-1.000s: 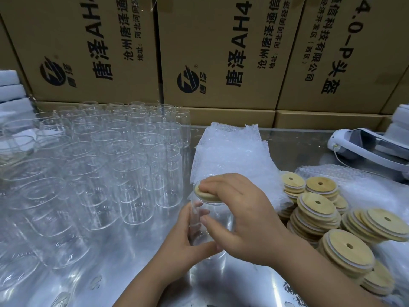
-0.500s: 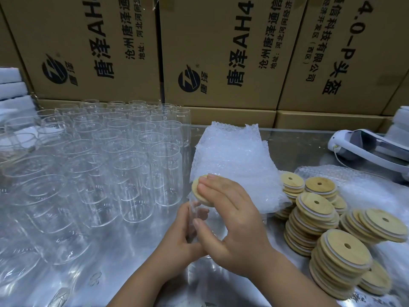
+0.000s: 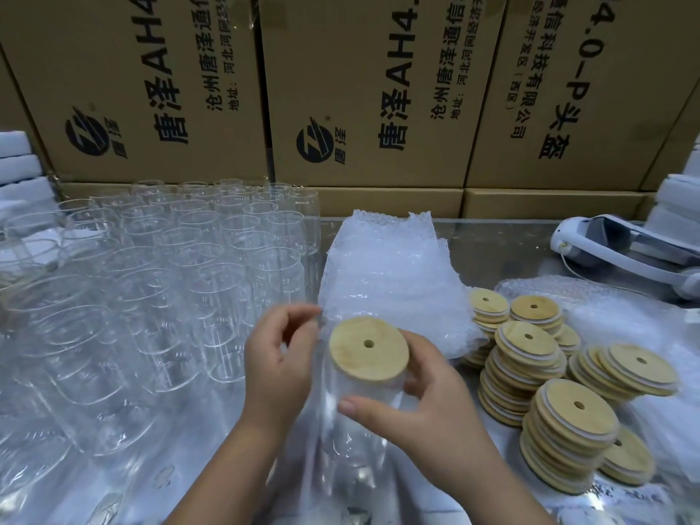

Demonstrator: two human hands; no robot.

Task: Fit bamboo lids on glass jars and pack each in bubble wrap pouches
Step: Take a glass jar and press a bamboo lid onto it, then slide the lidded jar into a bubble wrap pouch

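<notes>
A clear glass jar (image 3: pixel 350 430) with a round bamboo lid (image 3: pixel 368 348) on its mouth is tilted toward me at the centre of the table. My right hand (image 3: pixel 424 407) grips the jar's upper wall just under the lid. My left hand (image 3: pixel 278 358) hovers left of the jar with its fingers apart, and whether it touches the glass is unclear. A stack of bubble wrap pouches (image 3: pixel 386 274) lies just behind the jar. Piles of bamboo lids (image 3: pixel 568 430) with centre holes sit to the right.
Several empty open glass jars (image 3: pixel 159 282) crowd the left half of the metal table (image 3: pixel 488 252). Cardboard boxes (image 3: pixel 363 89) wall off the back. A white headset device (image 3: pixel 621 244) lies at the far right, with more bubble wrap (image 3: pixel 621 316) in front of it.
My right hand slid off the top of the lid down to the jar's side, uncovering the lid. The jar tilted toward me. My left hand let go of the jar and opened.
</notes>
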